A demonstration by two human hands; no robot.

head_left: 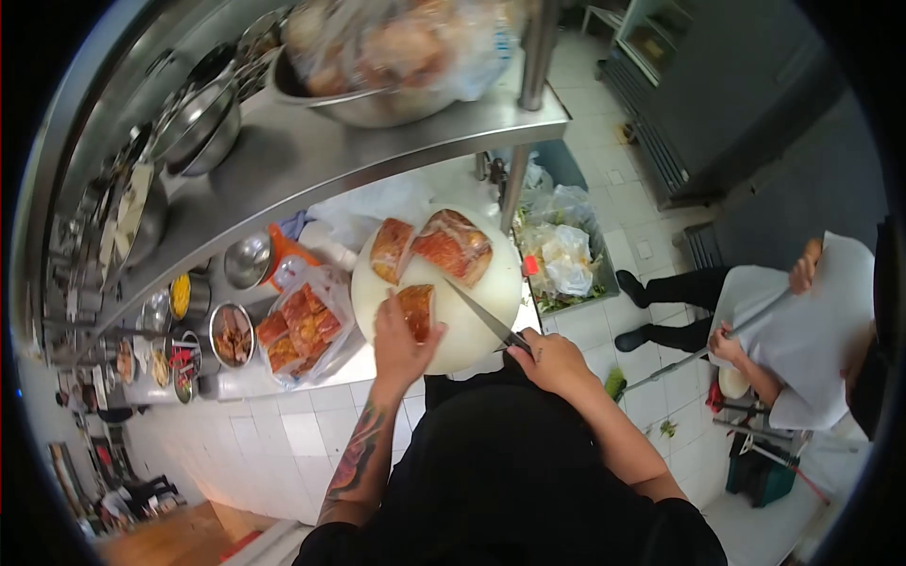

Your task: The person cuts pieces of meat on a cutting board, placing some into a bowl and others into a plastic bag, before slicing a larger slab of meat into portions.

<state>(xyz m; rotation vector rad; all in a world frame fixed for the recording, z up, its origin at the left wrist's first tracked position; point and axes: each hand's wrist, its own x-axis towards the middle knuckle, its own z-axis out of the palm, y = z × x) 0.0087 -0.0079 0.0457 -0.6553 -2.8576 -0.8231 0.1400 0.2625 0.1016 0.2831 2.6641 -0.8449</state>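
Looks like mid-portioning, at a guess. Holding a small meat chunk (pixel 416 309) on the round white cutting board (pixel 462 351), pinned between thumb and fingers of the left hand (pixel 400 347). Gripping the knife (pixel 483 317) by its handle in the right hand (pixel 555 364), with the blade slanted just beside that chunk, tip near the big meat slab (pixel 455 247). Next stroke would probably call for squaring up the blade and tucking those fingertips well clear.
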